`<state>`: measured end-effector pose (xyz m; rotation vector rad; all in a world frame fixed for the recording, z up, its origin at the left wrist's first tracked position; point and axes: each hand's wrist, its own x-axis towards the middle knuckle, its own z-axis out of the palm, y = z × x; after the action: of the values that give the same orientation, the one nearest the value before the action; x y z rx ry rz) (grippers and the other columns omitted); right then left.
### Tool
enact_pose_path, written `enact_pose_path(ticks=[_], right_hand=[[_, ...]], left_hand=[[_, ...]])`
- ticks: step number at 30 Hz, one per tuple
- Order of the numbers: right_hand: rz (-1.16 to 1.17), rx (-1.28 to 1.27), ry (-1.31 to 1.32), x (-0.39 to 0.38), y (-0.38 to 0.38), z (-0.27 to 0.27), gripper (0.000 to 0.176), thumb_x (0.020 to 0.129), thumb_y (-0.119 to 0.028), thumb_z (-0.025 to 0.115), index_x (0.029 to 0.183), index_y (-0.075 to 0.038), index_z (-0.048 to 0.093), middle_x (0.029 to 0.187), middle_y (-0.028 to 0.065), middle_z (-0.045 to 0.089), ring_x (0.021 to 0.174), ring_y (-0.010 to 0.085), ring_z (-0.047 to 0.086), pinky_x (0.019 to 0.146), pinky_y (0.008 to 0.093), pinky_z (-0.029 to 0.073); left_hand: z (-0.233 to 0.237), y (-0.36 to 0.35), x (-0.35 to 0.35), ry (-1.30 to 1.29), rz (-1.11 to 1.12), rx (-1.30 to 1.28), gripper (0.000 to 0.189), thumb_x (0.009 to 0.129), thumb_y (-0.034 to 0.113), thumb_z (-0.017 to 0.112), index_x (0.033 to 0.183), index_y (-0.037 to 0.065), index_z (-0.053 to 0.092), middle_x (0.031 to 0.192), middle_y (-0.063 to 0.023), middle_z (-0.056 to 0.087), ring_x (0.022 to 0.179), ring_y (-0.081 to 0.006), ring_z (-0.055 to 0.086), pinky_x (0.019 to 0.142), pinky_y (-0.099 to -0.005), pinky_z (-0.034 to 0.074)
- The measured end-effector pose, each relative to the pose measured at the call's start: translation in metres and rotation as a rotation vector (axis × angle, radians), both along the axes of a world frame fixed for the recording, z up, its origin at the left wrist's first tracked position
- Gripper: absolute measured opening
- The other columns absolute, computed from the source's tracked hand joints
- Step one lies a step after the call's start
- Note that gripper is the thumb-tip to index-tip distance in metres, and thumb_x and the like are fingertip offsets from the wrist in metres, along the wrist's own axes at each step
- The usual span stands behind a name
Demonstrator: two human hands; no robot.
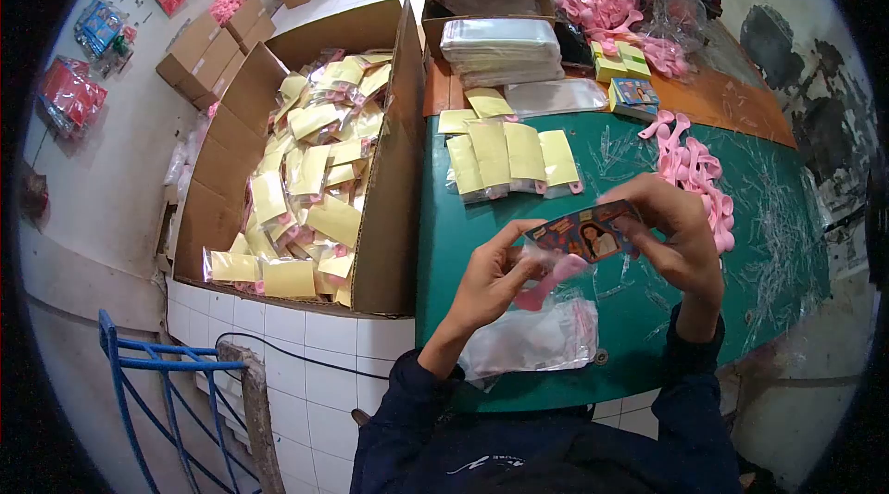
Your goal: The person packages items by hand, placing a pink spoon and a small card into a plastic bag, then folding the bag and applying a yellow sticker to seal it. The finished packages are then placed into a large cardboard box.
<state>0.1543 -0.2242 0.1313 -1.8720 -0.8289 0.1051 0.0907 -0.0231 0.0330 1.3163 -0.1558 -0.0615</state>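
My right hand (681, 233) grips a dark printed card (593, 237) with a picture of a person on it, tilted above the green table. My left hand (491, 279) is closed at the card's left end, its fingers pinching a pink plastic spoon (553, 283) just below the card. Clear film shows around the left fingertips; I cannot tell whether the spoon is inside a bag. Under both hands lies a stack of clear plastic bags (542, 341) at the table's near edge. Beyond the right hand is a pile of pink spoons (696, 165).
A large cardboard box (389, 179) full of packed yellow-backed bags stands at left. Several such packets (519, 156) lie on the green table (630, 137). Behind are clear sleeves (500, 45) and stacked card packs (634, 98). Plastic scraps (773, 216) litter the right side. A blue metal frame (171, 355) stands lower left.
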Motion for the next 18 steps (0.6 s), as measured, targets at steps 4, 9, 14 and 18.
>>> enact_pose_path(ticks=[4,9,14,18], right_hand=[[0.027,-0.139,-0.072,0.007,-0.001,-0.002,0.021,0.079,0.004,0.057,0.099,0.0,0.059,0.087,0.0099,0.062,0.078,0.0151,0.063,0.065,0.0249,0.05],[0.076,-0.227,-0.15,0.013,-0.005,0.0,0.022,0.077,0.004,0.058,0.098,-0.002,0.06,0.085,0.0108,0.062,0.076,0.0198,0.063,0.064,0.0289,0.049],[0.177,-0.313,-0.148,0.011,0.008,-0.008,0.016,0.073,0.0,0.062,0.088,-0.002,0.056,0.079,0.0111,0.058,0.072,0.027,0.06,0.062,0.0324,0.047],[0.288,-0.523,-0.176,0.008,0.017,-0.027,0.016,0.074,-0.012,0.063,0.082,-0.003,0.051,0.079,0.0116,0.056,0.074,0.0318,0.058,0.062,0.038,0.045]], left_hand=[[-0.01,0.001,0.006,0.029,-0.062,-0.037,0.031,0.091,0.009,0.051,0.12,-0.002,0.047,0.092,-0.0099,0.064,0.084,-0.0102,0.059,0.075,-0.024,0.048],[-0.016,0.005,0.007,0.052,-0.08,0.058,0.033,0.09,0.011,0.053,0.12,-0.002,0.05,0.092,-0.0087,0.065,0.084,-0.0099,0.06,0.075,-0.0244,0.049],[-0.006,0.002,0.006,-0.04,-0.133,0.22,0.038,0.088,0.01,0.056,0.123,-0.002,0.048,0.096,-0.0094,0.066,0.085,-0.0095,0.057,0.079,-0.0254,0.047],[0.005,-0.001,0.003,-0.101,-0.076,0.395,0.06,0.086,0.012,0.059,0.137,0.006,0.029,0.087,-0.0134,0.067,0.08,-0.0174,0.064,0.076,-0.0287,0.048]])
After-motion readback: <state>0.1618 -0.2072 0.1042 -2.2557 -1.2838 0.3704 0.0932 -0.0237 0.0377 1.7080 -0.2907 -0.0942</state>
